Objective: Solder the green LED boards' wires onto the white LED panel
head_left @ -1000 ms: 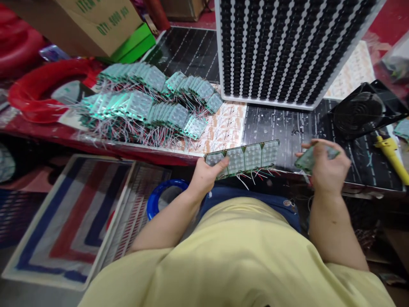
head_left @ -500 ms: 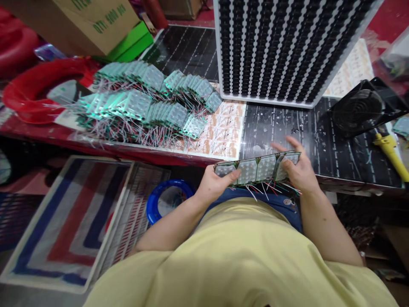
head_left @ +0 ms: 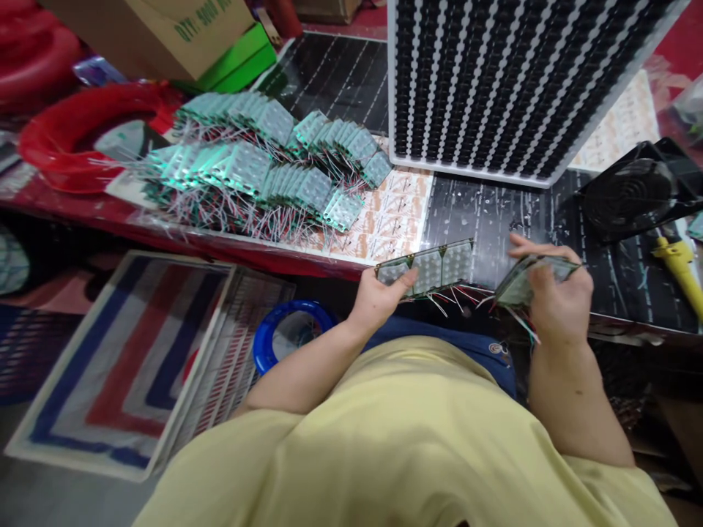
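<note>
My left hand (head_left: 378,296) grips the left end of a strip of joined green circuit boards (head_left: 433,267), held flat over the table's front edge with thin red, white and green wires hanging below it. My right hand (head_left: 557,300) holds a small stack of separate circuit boards (head_left: 521,285), tilted, with wires trailing toward me. A small gap lies between the strip's right end and that stack.
A heap of similar wired boards (head_left: 263,172) covers the table's left. A large black-and-white dotted panel (head_left: 505,80) stands at the back. A black fan (head_left: 631,194) and yellow-handled tool (head_left: 681,263) sit right. A red ring (head_left: 71,135), cardboard box (head_left: 165,29) and blue ring (head_left: 285,329) lie left.
Half a second ago both hands held the strip together; now my right hand has pulled away to the right with a board, leaving a shorter strip in my left hand.
</note>
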A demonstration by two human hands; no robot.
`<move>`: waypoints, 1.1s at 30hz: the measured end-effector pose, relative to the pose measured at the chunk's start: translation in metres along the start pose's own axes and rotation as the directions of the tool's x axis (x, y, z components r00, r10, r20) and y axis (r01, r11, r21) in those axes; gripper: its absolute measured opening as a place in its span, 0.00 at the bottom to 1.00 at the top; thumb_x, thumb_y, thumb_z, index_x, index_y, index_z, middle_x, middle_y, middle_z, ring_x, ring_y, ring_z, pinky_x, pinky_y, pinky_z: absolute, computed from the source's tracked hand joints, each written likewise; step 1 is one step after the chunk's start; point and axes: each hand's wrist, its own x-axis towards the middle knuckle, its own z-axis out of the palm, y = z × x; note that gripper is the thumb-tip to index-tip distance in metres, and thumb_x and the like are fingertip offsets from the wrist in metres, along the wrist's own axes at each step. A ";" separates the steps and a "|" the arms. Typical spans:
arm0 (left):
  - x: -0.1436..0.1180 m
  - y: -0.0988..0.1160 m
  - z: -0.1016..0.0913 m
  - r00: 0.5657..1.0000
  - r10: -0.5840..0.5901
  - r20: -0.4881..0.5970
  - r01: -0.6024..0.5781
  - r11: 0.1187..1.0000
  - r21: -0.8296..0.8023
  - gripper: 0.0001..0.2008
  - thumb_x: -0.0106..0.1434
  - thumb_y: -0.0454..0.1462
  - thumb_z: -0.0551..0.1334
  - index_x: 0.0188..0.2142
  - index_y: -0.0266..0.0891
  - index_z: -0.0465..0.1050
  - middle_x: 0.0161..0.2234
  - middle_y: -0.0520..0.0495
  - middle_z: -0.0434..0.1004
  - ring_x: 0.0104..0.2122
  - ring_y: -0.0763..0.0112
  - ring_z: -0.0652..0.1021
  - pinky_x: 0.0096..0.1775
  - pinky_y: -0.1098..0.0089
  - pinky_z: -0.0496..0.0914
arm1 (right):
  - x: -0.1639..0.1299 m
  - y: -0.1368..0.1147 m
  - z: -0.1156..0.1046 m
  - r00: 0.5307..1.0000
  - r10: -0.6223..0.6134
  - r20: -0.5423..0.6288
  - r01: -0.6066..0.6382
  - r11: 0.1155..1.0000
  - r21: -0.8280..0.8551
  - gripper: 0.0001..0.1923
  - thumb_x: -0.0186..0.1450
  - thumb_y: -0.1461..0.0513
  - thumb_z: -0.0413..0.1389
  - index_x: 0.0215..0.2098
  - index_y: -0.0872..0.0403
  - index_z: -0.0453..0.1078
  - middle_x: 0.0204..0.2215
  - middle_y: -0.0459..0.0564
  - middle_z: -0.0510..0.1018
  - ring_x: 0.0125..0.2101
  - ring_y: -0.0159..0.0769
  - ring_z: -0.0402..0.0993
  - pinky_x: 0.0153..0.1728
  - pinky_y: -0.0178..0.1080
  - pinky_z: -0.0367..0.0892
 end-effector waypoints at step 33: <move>0.008 0.013 0.022 0.785 0.032 0.618 0.104 0.978 -0.183 0.26 0.49 0.53 0.71 0.36 0.32 0.75 0.28 0.51 0.75 0.29 0.76 0.72 0.38 0.73 0.69 | -0.003 0.004 0.024 0.905 0.163 0.394 -0.261 0.943 0.208 0.43 0.55 0.41 0.64 0.64 0.43 0.57 0.58 0.57 0.69 0.45 0.46 0.76 0.45 0.51 0.73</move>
